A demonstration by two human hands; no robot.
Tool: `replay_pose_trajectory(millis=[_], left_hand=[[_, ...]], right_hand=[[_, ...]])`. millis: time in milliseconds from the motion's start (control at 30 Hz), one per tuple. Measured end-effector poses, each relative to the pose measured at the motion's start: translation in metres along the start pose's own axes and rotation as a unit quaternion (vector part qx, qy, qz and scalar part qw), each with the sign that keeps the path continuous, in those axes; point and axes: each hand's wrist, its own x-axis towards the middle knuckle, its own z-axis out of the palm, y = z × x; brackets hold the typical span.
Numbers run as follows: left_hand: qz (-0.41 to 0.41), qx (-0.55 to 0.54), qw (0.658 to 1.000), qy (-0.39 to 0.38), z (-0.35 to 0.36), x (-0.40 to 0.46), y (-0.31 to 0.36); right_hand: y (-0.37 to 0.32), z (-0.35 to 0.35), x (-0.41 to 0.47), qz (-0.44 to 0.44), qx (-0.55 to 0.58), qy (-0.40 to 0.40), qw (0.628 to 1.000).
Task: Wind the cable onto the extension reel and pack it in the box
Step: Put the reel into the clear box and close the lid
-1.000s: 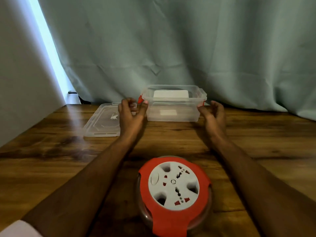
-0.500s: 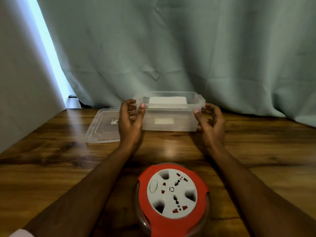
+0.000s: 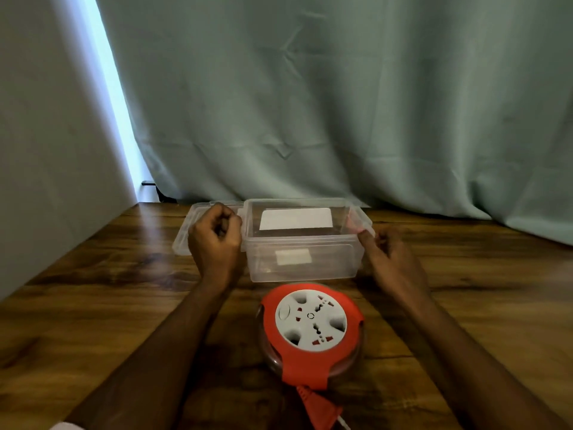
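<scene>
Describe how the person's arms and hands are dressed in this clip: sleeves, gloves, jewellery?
Both forearms are bare from elbow to wrist. The left hand and right hand wear no gloves, and no rings, watch or bracelets show. A scrap of pale sleeve shows at the bottom-left edge, on the left upper arm.

A clear open box (image 3: pixel 305 262) stands on the wooden table (image 3: pixel 93 305), with the left hand (image 3: pixel 215 240) and right hand (image 3: pixel 392 256) curled at its ends. The red reel (image 3: pixel 311 333) lies nearer; a lid (image 3: pixel 186 240) lies left.
</scene>
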Motion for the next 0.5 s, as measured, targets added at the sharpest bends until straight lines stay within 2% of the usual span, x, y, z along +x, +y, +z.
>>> replay_pose_trajectory(millis=[67,133,167,233,300,500], left_hand=[[-0.040,0.003,0.999,0.015,-0.004,0.005,-0.001],[-0.091,-0.006,0.996,0.000,-0.003,0.007,-0.003],[-0.116,-0.028,0.993,-0.023,-0.001,0.008,-0.005],[-0.163,-0.079,0.980,-0.080,0.004,0.009,-0.010],[-0.180,-0.102,0.972,-0.114,0.007,0.009,-0.013],[-0.203,-0.123,0.963,-0.125,0.006,0.010,-0.011]], right_hand=[[-0.010,-0.025,-0.011,0.002,-0.218,-0.049,0.975],[-0.019,-0.040,-0.029,-0.013,-0.300,-0.078,0.951],[-0.022,-0.042,-0.039,-0.021,-0.314,-0.119,0.942],[-0.026,-0.037,-0.056,-0.018,-0.296,-0.234,0.926],[-0.026,-0.025,-0.066,-0.028,-0.265,-0.306,0.914],[-0.030,-0.022,-0.064,0.056,-0.090,-0.325,0.940]])
